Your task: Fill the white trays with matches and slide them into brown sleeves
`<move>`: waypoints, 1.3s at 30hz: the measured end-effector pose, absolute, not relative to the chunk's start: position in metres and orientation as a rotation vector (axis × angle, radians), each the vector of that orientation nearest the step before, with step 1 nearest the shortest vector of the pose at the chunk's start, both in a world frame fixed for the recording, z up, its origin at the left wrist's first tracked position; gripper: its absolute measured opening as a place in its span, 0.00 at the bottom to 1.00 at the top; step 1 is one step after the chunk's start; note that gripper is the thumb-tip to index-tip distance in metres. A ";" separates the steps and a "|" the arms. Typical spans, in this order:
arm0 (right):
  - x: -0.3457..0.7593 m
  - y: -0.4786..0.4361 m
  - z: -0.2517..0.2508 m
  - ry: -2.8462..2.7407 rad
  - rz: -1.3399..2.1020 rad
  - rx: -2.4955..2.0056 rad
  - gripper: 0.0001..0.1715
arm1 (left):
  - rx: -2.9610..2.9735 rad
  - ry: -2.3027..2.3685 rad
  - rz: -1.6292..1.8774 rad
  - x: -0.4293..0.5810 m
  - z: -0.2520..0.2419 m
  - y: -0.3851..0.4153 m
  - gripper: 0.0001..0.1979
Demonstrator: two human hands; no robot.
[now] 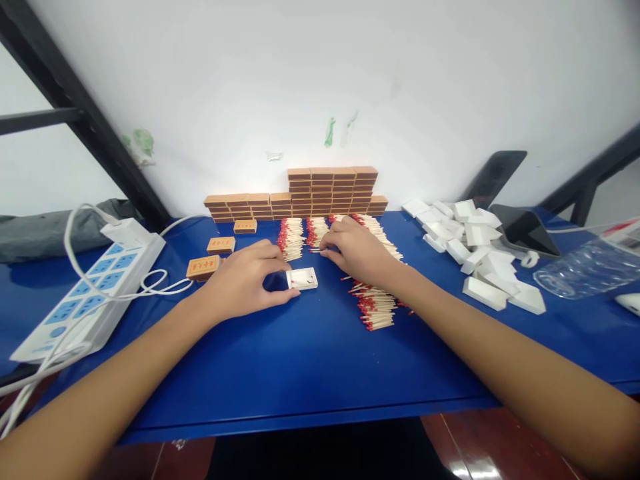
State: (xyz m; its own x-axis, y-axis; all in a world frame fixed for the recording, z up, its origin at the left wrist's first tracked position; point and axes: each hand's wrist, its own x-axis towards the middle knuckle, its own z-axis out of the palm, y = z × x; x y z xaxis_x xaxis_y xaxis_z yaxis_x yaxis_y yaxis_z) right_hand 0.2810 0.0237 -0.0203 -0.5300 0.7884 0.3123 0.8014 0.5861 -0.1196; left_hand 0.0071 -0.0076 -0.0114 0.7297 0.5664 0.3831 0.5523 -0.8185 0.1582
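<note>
My left hand holds a small white matchbox tray between thumb and fingers on the blue table; a match or so lies inside it. My right hand is pinched at a few matches beside the match piles, just right of and beyond the tray. Red-tipped matches lie in rows behind the tray, and another pile is under and in front of my right wrist. Three orange matchboxes stand left of my left hand.
Stacked matchboxes line the wall. White empty trays are heaped at the right, near a black phone and a clear plastic package. A white power strip with cables lies at the left. The blue table's front edge is near.
</note>
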 end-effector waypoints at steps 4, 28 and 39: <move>0.283 0.028 -0.022 -2.488 0.013 -1.287 0.08 | 2.914 0.918 0.670 0.008 -0.010 -0.008 0.14; 0.270 -0.008 -0.010 -2.430 0.164 -0.972 0.07 | 2.900 0.947 0.684 0.009 -0.010 -0.009 0.13; 0.294 0.027 -0.022 -2.489 -0.180 -1.259 0.09 | 2.908 0.969 0.663 0.008 -0.009 -0.009 0.13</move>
State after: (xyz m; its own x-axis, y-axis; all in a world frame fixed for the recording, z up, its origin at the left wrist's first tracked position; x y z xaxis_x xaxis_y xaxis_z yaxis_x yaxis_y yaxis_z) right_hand 0.2943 0.0267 -0.0223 -0.5468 0.7566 0.3586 0.8003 0.5981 -0.0417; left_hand 0.0084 -0.0090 -0.0087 0.7198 0.5742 0.3901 0.5718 -0.8091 0.1358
